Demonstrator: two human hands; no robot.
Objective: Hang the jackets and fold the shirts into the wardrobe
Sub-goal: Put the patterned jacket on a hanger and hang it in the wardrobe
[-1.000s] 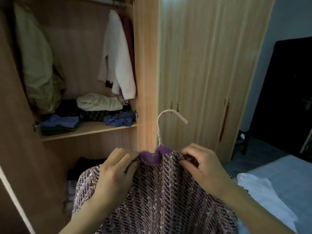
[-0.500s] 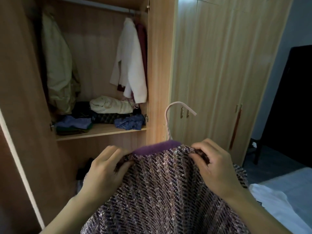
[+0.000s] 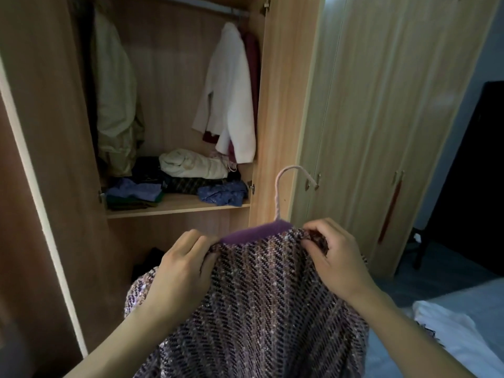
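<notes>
Now the wardrobe (image 3: 275, 105) fills far more of the view than a second ago, its open bay sliding from ten o'clock toward twelve, so the person seems to have stepped closer with the jacket (image 3: 261, 304) held low at six o'clock. The left hand (image 3: 181, 271) pinches the tweed at the collar's left end, fingers curled over the edge, and the right hand (image 3: 334, 259) grips the fabric at the collar's right end in the same way. The purple collar band, which sat bunched a second ago, is now pulled flat and wide between them, and the hanger (image 3: 286, 186) hook stands clear above it at twelve o'clock. That suggests the jacket is seated on its hanger and ready to go up. The rail (image 3: 207, 8) runs across the top at eleven o'clock, with a white jacket (image 3: 231, 91) already hanging near its right end and a pale coat (image 3: 114, 85) at ten o'clock; the gap between them looks like the natural spot.
</notes>
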